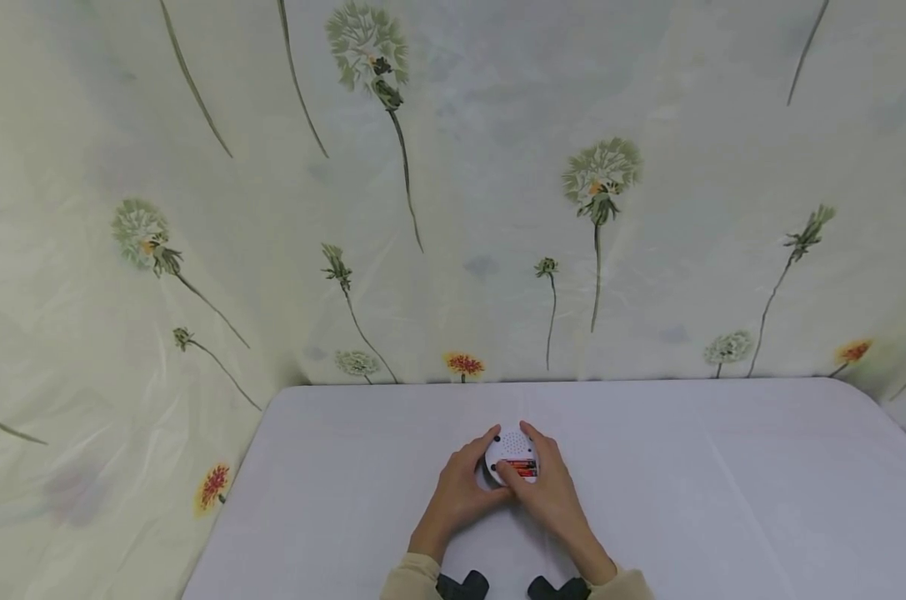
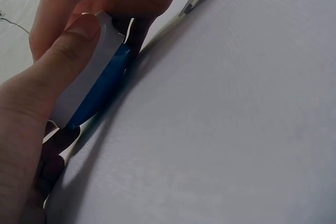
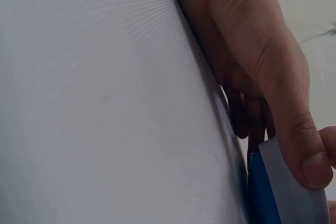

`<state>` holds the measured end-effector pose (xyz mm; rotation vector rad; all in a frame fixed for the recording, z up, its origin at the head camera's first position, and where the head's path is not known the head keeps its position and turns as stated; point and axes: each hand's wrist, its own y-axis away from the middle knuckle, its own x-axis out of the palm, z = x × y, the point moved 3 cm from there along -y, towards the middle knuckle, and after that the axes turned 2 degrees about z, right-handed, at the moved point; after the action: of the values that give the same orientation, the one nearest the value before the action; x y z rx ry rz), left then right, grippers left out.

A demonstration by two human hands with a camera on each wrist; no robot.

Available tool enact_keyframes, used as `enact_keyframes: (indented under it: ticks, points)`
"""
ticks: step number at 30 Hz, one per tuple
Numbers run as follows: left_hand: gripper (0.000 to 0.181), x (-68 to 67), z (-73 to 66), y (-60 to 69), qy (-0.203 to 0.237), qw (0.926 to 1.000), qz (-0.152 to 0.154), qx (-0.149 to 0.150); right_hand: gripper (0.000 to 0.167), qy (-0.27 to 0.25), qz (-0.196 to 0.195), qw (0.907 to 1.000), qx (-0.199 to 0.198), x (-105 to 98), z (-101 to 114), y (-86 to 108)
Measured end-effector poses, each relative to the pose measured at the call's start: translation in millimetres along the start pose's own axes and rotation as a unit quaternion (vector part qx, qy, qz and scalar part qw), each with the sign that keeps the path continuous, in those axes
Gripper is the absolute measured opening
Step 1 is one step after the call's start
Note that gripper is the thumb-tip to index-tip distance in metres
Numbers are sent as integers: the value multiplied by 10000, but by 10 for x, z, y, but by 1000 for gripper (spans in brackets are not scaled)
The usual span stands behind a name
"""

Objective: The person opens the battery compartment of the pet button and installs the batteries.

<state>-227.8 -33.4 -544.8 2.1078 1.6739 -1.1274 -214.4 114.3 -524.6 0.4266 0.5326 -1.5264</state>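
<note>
A round device [image 1: 513, 443], white on top with a grid of small holes, is held between both hands above the white table. Its open battery compartment faces up with red batteries [image 1: 528, 472] lying in it. The left hand [image 1: 463, 487] grips the left side, its thumb along the near edge. From the right, the right hand [image 1: 550, 487] curls round the other side, and its thumb lies over the left end of the batteries. Both wrist views show the device's blue lower part [image 2: 105, 85] close to the tablecloth; its underside is hidden.
A white cloth covers the table [image 1: 685, 483], with rounded far corners. Behind and to the left hangs a pale sheet [image 1: 483, 208] printed with dandelions. Dark wrist camera mounts [image 1: 463, 586] show at the near edge, beside beige sleeves [image 1: 411, 577].
</note>
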Motion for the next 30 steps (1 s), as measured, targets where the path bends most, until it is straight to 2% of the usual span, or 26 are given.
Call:
enact_keyframes:
  ticks: [9,17,30]
  points:
    - [85,12,15,0,20,10000,53,-54,76,-68,4,9998,-186,-5,-26,10]
    - [86,32,27,-4,56,9999,86,-109,75,106,-37,9992,-395,-17,-25,22]
    - [85,1,-12,5,75,9997,85,-237,73,3,-32,9989,-470,-18,-6,33]
